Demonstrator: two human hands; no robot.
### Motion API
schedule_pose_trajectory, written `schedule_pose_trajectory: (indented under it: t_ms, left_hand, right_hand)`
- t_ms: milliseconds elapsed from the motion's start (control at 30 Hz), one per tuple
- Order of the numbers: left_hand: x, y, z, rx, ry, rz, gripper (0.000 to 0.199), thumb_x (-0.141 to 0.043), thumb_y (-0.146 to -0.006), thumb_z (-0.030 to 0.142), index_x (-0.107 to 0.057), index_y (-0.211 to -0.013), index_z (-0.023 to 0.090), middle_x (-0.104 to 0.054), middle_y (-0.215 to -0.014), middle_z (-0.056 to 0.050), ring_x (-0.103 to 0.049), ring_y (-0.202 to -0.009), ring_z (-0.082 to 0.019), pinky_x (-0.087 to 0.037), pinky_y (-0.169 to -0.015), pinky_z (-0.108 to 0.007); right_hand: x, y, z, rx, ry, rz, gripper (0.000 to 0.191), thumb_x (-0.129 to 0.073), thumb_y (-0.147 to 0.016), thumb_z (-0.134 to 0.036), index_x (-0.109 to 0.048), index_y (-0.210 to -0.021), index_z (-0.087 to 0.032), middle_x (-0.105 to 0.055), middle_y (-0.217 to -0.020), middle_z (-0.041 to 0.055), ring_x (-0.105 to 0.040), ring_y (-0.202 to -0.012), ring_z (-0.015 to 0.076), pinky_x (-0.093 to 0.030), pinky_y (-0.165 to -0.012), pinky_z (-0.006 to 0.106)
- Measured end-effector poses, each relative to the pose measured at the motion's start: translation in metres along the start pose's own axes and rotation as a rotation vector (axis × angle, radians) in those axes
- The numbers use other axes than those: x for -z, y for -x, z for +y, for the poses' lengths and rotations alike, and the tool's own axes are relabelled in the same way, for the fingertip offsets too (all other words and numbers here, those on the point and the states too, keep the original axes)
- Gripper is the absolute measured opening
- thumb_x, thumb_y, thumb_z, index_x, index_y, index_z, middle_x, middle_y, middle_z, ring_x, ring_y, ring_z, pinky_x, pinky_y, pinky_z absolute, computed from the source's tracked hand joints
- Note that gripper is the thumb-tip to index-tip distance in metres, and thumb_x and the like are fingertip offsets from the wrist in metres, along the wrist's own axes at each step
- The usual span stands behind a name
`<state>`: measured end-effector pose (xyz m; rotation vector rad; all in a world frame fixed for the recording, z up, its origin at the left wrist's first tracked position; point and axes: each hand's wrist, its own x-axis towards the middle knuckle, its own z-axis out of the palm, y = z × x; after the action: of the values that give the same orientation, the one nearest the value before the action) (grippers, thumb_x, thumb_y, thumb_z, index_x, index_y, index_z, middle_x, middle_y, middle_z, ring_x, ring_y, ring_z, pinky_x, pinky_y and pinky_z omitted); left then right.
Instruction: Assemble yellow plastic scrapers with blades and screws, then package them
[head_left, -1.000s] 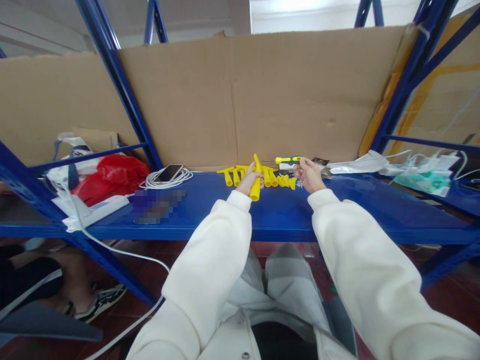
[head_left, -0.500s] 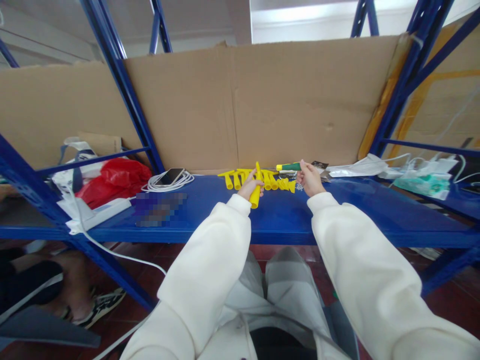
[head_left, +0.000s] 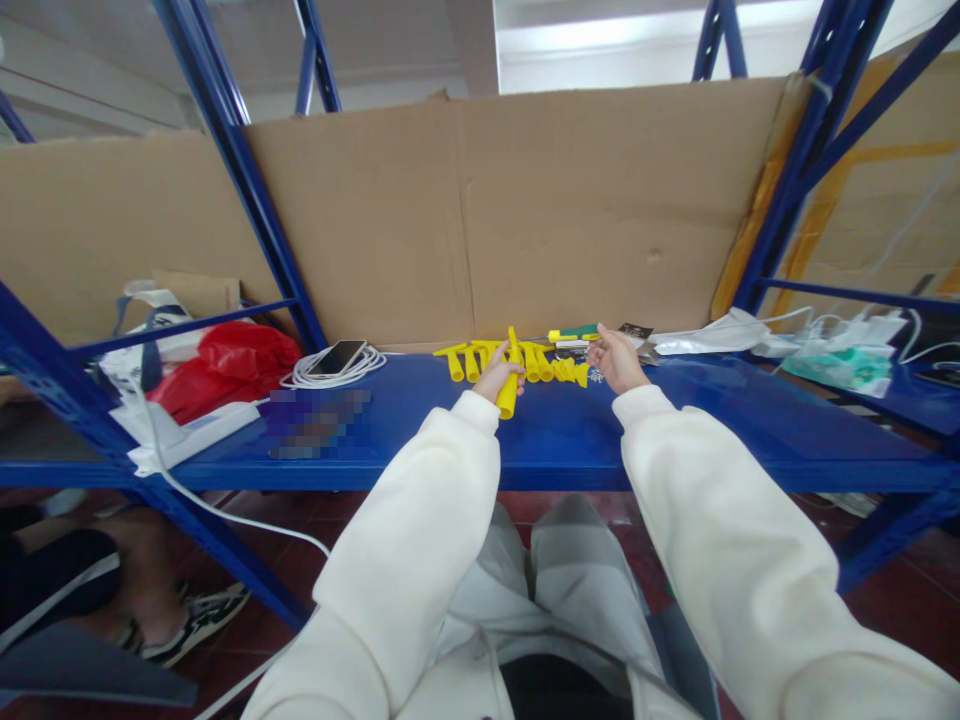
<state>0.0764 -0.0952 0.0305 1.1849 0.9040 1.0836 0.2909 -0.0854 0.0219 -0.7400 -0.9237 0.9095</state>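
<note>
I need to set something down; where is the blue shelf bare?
Bare patches lie right of the right hand, in front of the white packet, and between the coiled cable and the left hand. Crowded: the middle back, with yellow pieces and the screwdriver.

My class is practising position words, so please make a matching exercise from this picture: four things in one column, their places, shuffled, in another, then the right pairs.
Things
1. foremost yellow tubular plastic piece
2. green-and-yellow screwdriver
3. flat, dark-screened rectangular phone
4. crumpled, glossy red bag

Places
A. by the coiled white cable
B. in the left hand
C. behind the long white power strip
D. nearest the right hand

Right pairs: 1-B, 2-D, 3-A, 4-C
</note>
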Motion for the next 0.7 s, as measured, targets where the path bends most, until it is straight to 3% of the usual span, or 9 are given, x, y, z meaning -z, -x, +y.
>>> schedule_pose_trajectory:
  t_ms: [233,500,700]
  left_hand:
    - [0.0008,-0.0021,-0.0013,-0.018,0.001,-0.007,0.096,-0.052,-0.072,0.002,-0.020,-0.157,0.031,-0.051,-0.080,0.000,-0.044,-0.048,-0.008,-0.038,-0.043,-0.019]
    - [0.0012,-0.0049,-0.0018,-0.045,0.018,0.034,0.094,-0.053,-0.072,0.002,-0.023,-0.157,0.029,-0.051,-0.077,0.001,-0.042,-0.047,-0.009,-0.037,-0.044,-0.021]
    - [0.0018,-0.0069,-0.0035,-0.037,-0.018,0.022,0.093,-0.052,-0.072,0.003,-0.023,-0.157,0.029,-0.053,-0.081,-0.001,-0.046,-0.051,-0.010,-0.040,-0.046,-0.022]
  right_hand:
    - [0.0019,-0.0010,0.0016,0.010,-0.003,-0.015,0.042,-0.083,-0.071,-0.048,-0.049,-0.074,-0.024,-0.047,-0.048,-0.0088,-0.043,-0.041,0.0067,-0.035,-0.038,0.016]
    - [0.0048,-0.0027,0.0042,0.007,0.008,-0.129,0.030,-0.084,-0.073,-0.034,-0.057,-0.080,-0.023,-0.059,-0.060,-0.0059,-0.054,-0.053,0.0076,-0.045,-0.049,0.018]
    - [0.0068,-0.0056,0.0061,0.011,0.005,-0.027,0.031,-0.083,-0.073,-0.037,-0.056,-0.076,-0.023,-0.060,-0.062,-0.0056,-0.052,-0.050,0.0064,-0.043,-0.047,0.017]
